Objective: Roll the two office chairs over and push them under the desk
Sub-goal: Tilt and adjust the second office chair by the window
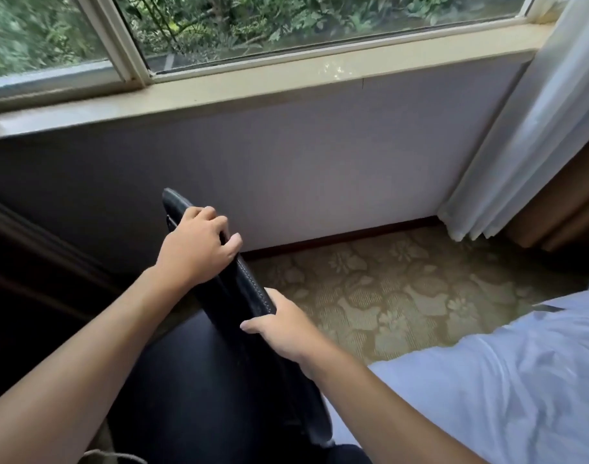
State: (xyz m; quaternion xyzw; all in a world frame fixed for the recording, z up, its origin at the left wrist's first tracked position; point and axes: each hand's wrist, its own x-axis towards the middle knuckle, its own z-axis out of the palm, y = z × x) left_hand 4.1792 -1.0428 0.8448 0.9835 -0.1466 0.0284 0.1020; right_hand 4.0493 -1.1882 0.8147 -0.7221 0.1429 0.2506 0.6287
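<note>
You have both hands on one office chair, a black leather-look one with smooth, slightly glossy padding and a line of pale stitching along its edge. Your left hand (199,244) is closed over the top edge of the black padded chair back (249,289), fingers curled over the far side. Your right hand (281,326) clamps the same edge lower down, thumb on the near face and fingers hidden behind it. So each grip is wrapped tight on the backrest. The chair stands at lower centre of the view, its back running diagonally, with dark wooden furniture (25,262) just to its left; you cannot tell whether that is the counter. Only one chair shows. Under it lies a tan woven carpet (403,296) with a leafy floral pattern. Ahead are a plain grey wall (319,155), a glossy cream windowsill (286,78) and a sheer white pleated curtain (527,128).
</note>
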